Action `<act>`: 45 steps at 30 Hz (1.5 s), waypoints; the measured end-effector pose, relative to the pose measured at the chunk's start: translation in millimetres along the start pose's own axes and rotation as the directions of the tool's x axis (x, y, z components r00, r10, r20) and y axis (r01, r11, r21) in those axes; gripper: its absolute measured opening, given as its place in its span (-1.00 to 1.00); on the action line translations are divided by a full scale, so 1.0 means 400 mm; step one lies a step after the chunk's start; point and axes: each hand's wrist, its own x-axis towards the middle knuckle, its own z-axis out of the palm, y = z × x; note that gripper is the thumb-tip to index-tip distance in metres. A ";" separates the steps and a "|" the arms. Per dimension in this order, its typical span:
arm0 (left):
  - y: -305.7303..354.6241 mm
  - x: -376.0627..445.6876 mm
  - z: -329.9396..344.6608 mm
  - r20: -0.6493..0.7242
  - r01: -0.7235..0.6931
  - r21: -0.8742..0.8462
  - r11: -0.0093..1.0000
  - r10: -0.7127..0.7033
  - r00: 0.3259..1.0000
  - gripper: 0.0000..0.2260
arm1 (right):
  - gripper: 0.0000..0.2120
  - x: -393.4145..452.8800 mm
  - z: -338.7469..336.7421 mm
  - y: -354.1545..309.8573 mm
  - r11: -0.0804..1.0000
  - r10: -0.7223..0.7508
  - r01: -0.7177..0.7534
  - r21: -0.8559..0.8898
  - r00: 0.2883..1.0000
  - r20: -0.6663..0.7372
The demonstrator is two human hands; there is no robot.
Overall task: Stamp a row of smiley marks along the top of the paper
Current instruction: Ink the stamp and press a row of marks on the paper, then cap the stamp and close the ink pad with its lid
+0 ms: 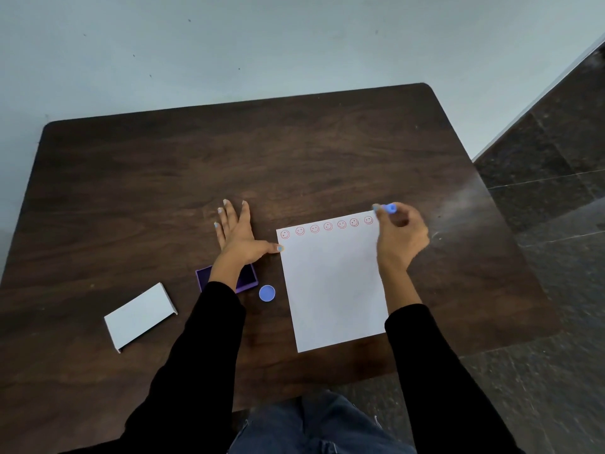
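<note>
- Paper lay nearest me, seven smileys along its top.
- Left hand lay flat and open, thumb pinning the paper's edge against sliding.
- Right hand gripped the blue stamp at the top right corner.
- Cap and ink pad waited beside the paper.

The left arm covers the middle of the purple ink pad. The right hand is blurred and hides most of the blue stamp and the paper's top right corner.
</note>
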 end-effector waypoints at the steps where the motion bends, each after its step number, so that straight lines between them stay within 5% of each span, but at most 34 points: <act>1: 0.000 -0.001 -0.001 0.001 0.001 0.000 1.000 -0.001 1.000 0.08 | -0.78 0.001 -0.011 -0.013 0.993 0.053 -0.043 0.114 0.995 -0.085; 5: 0.001 -0.003 -0.002 0.005 0.005 0.022 1.000 -0.005 1.000 0.07 | -0.79 0.018 -0.045 -0.045 0.901 0.246 -0.145 0.408 0.947 -0.205; 11: 0.005 -0.010 -0.019 -0.012 -0.020 -0.030 0.999 0.020 1.000 0.01 | -0.86 0.005 -0.075 -0.042 0.788 0.358 -0.211 0.579 0.921 -0.152; 17: -0.042 -0.137 -0.050 -0.284 -0.251 -0.148 0.956 0.202 0.937 -0.47 | -0.81 0.001 -0.105 -0.024 0.755 0.420 -0.266 0.599 0.898 -0.130; 21: -0.064 -0.249 -0.008 -0.116 -0.240 0.003 0.971 0.239 0.964 -0.63 | -0.82 -0.010 -0.095 -0.030 0.747 0.419 -0.287 0.599 0.903 -0.090; 25: -0.068 -0.269 0.023 -0.130 -0.206 0.207 0.956 0.236 0.963 -0.59 | -0.78 -0.026 -0.068 -0.041 0.761 0.379 -0.305 0.573 0.925 -0.010; 35: -0.062 -0.255 0.023 -0.092 -0.301 0.257 0.918 0.333 0.938 -0.75 | -0.76 -0.062 -0.023 -0.058 0.796 0.352 -0.347 0.496 0.932 0.087; 38: -0.062 -0.259 0.031 -0.123 -0.333 0.137 0.933 0.349 0.929 -0.77 | -0.76 -0.068 -0.013 -0.063 0.783 0.348 -0.361 0.506 0.929 0.124; 41: -0.054 -0.264 0.023 -0.183 -0.281 -0.212 0.936 0.245 0.952 -0.75 | -0.77 -0.076 -0.001 -0.071 0.755 0.352 -0.403 0.518 0.915 0.200; 43: -0.042 -0.263 0.007 -0.157 -0.159 -0.607 0.779 0.079 0.984 -0.71 | -0.86 -0.093 0.012 -0.087 0.714 0.355 -0.479 0.511 0.876 0.326; 45: -0.024 -0.248 -0.014 -0.100 -0.054 -0.865 0.500 -0.065 0.993 -0.78 | -0.90 -0.120 0.031 -0.115 0.634 0.323 -0.578 0.513 0.802 0.503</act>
